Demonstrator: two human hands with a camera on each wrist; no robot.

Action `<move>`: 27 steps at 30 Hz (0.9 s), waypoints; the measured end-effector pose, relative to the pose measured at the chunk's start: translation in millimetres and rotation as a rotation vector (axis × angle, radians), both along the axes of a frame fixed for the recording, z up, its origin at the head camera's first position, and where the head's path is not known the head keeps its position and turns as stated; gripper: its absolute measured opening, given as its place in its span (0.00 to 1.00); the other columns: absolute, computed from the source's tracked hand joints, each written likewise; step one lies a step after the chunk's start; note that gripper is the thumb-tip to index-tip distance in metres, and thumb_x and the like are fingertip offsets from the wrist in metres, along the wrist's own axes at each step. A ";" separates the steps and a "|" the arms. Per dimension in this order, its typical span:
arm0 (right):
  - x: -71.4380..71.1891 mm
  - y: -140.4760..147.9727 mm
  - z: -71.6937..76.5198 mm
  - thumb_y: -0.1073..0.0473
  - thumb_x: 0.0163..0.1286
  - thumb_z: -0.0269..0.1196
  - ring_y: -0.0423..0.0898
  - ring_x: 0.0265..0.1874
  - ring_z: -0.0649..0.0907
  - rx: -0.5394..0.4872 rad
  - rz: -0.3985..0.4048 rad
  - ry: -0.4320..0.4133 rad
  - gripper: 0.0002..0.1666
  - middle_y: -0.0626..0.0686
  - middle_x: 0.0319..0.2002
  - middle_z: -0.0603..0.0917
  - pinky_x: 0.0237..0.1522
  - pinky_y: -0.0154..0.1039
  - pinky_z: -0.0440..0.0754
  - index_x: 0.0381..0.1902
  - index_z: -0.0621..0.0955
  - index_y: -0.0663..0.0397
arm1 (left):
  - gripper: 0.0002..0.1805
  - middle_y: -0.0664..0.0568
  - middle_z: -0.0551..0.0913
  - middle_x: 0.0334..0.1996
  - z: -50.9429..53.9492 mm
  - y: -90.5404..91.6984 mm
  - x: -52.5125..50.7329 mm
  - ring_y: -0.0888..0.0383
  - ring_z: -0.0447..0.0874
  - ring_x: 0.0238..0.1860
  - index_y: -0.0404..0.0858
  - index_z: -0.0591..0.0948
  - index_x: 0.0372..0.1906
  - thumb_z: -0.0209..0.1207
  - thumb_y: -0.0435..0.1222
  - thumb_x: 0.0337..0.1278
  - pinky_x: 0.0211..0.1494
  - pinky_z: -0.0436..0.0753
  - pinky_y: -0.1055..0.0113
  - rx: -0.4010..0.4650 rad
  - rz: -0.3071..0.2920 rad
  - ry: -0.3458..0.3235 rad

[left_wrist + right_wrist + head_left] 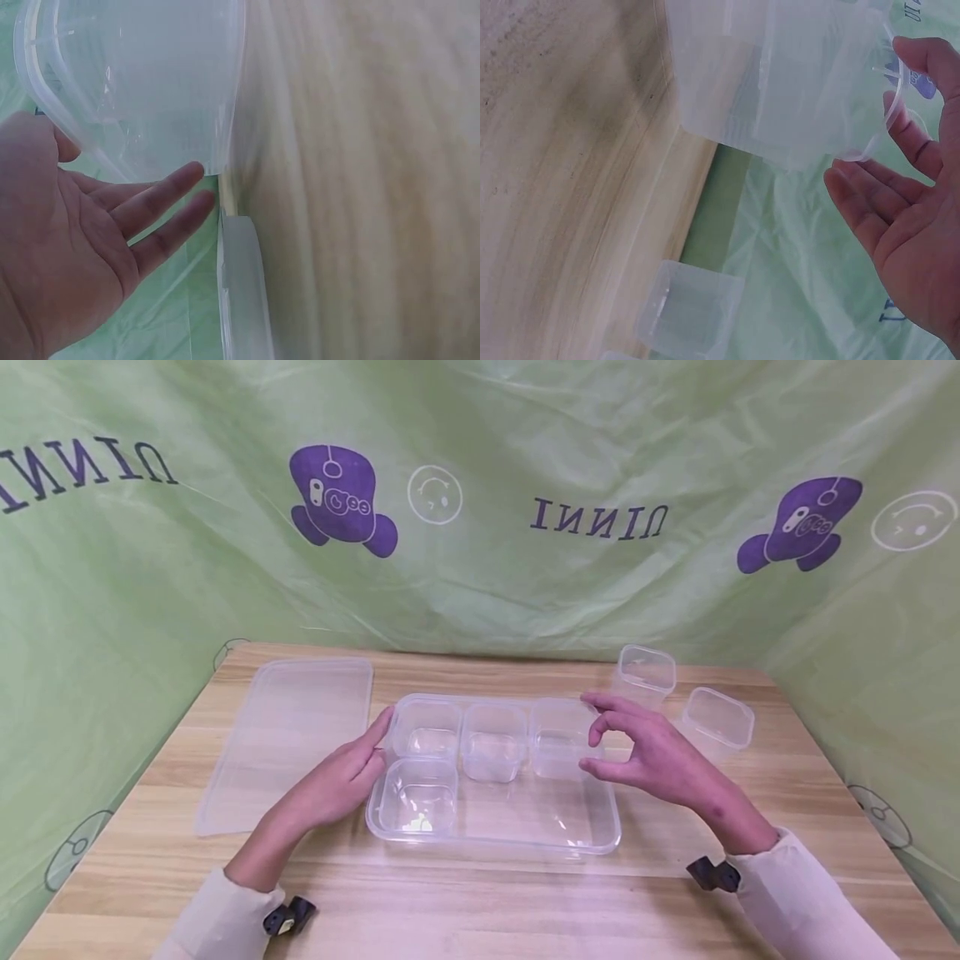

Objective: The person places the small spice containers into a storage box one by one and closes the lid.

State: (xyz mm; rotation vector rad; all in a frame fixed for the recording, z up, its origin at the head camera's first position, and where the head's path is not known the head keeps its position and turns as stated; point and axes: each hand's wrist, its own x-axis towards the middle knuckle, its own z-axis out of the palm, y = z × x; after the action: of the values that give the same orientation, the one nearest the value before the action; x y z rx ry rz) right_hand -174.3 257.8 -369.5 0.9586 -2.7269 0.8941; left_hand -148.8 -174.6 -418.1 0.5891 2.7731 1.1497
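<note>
A large clear plastic container [521, 837] stands mid-table, holding several small clear boxes. They sit along its back side and at its front left corner. My left hand [347, 781] rests along the container's left side with extended fingers; the left wrist view shows its fingers [161, 202] against the outer wall and the thumb near the rim. At the back right, my right hand [651, 752] curves its thumb and fingers around the right edge, beside a small box [558, 739]. A gap shows between that thumb and index finger; both are near the rim in the right wrist view.
Two more small clear boxes, one farther back [647, 670] and one nearer [718, 718], stand on the table at the right. A flat translucent lid [296, 727] lies to the left. Green printed cloth [480, 602] hangs behind the wooden table [450, 918].
</note>
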 end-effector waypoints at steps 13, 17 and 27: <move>-0.2 -0.9 -2.2 0.50 0.63 0.77 0.57 0.69 0.73 0.024 0.019 -0.041 0.13 0.55 0.70 0.75 0.63 0.58 0.74 0.33 0.81 0.43 | 0.31 0.39 0.69 0.73 3.9 4.4 -6.8 0.43 0.67 0.73 0.35 0.57 0.81 0.42 0.44 0.83 0.74 0.66 0.45 -0.077 0.077 0.125; -1.5 -0.6 -1.7 0.49 0.63 0.76 0.58 0.70 0.72 0.044 0.039 -0.042 0.14 0.58 0.70 0.74 0.64 0.59 0.73 0.34 0.80 0.42 | 0.31 0.42 0.63 0.77 5.2 8.8 -3.2 0.44 0.62 0.75 0.36 0.56 0.82 0.40 0.44 0.84 0.76 0.63 0.46 -0.083 0.096 0.110; -2.3 1.8 -4.6 0.46 0.65 0.74 0.61 0.71 0.70 0.080 0.029 -0.040 0.13 0.58 0.71 0.74 0.66 0.63 0.68 0.33 0.79 0.38 | 0.31 0.42 0.56 0.80 4.7 10.9 -3.1 0.45 0.56 0.78 0.34 0.53 0.82 0.39 0.43 0.85 0.78 0.58 0.47 -0.048 0.062 0.092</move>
State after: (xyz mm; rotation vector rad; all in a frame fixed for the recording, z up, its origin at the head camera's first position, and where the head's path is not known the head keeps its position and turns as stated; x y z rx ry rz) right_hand -176.6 259.6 -374.0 1.0071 -2.8086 0.8228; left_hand -151.9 -163.7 -413.4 0.5693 2.9065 1.0914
